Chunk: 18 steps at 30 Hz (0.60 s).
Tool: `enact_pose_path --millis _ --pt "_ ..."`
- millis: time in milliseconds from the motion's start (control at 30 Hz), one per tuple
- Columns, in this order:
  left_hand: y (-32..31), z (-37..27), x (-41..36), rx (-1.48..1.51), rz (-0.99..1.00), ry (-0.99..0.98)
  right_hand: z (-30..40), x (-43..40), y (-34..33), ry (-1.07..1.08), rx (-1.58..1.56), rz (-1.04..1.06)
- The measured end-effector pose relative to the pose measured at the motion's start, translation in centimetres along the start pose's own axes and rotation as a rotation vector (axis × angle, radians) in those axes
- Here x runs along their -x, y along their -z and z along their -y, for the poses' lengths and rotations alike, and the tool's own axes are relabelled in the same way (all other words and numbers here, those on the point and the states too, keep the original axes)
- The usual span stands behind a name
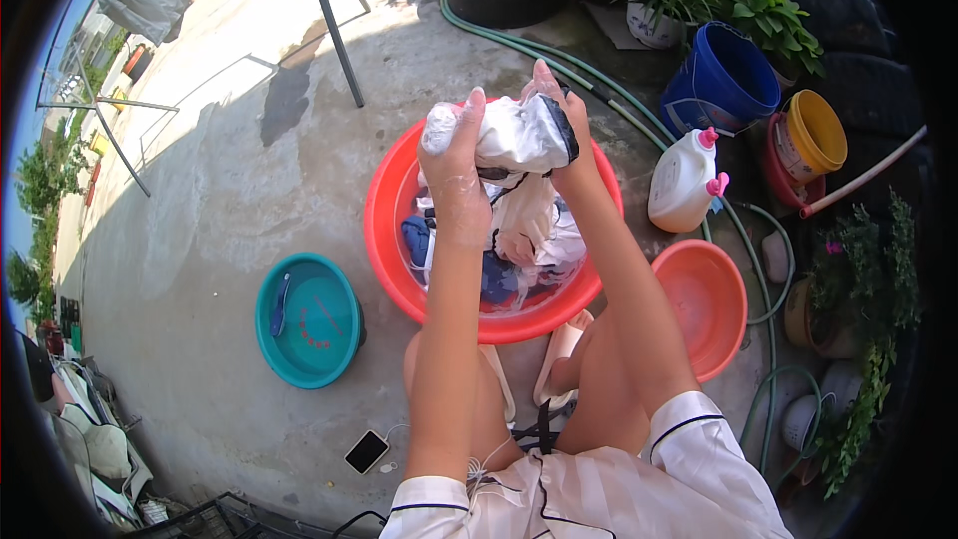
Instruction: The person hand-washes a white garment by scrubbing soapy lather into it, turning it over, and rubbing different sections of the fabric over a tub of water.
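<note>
Both of my hands grip one wet, white garment with dark trim (pixel 516 136) above a red plastic basin (pixel 389 269). My left hand (pixel 458 146) holds its left end, where the cloth is bunched and covered in suds. On the right, my right hand (pixel 570 123) clasps the part with the black edging. Some pale cloth hangs from the bundle down into the basin. Under it lie soapy clothes, among them a dark blue piece (pixel 498 278) and a blue piece (pixel 415 238) by the left wall. My wrists are wet with foam.
A teal basin (pixel 322 370) with a blue-handled brush (pixel 281 305) stands left. At right are an orange basin (pixel 707 299), a detergent jug (pixel 679 183), a blue bucket (pixel 711 82), a yellow bucket (pixel 819 131) and a green hose (pixel 621 86). A smartphone (pixel 367 452) lies on the concrete.
</note>
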<state>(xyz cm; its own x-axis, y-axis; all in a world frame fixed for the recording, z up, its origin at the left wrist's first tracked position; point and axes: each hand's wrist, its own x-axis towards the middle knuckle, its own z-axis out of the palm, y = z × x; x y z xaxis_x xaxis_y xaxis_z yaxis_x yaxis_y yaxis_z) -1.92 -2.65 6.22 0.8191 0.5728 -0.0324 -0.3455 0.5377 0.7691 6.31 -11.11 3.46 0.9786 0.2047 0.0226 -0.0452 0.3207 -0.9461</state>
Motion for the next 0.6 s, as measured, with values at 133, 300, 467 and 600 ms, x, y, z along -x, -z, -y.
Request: enact_pose_path --millis 133,300,467,600 --pt "1.9 -1.6 -1.3 0.031 0.08 -0.051 1.3 0.5 0.3 -0.165 -0.179 0.127" --pt "2.3 -2.1 -1.8 0.131 0.147 -0.025 2.0 2.3 0.0 -0.088 0.231 0.497" --pt "3.6 -2.2 -2.3 0.224 0.175 -0.014 2.4 3.4 -0.4 -0.157 0.535 0.708" --pt "3.1 -2.9 -2.1 0.303 0.169 0.005 3.0 3.6 -0.3 -0.148 0.383 0.602"
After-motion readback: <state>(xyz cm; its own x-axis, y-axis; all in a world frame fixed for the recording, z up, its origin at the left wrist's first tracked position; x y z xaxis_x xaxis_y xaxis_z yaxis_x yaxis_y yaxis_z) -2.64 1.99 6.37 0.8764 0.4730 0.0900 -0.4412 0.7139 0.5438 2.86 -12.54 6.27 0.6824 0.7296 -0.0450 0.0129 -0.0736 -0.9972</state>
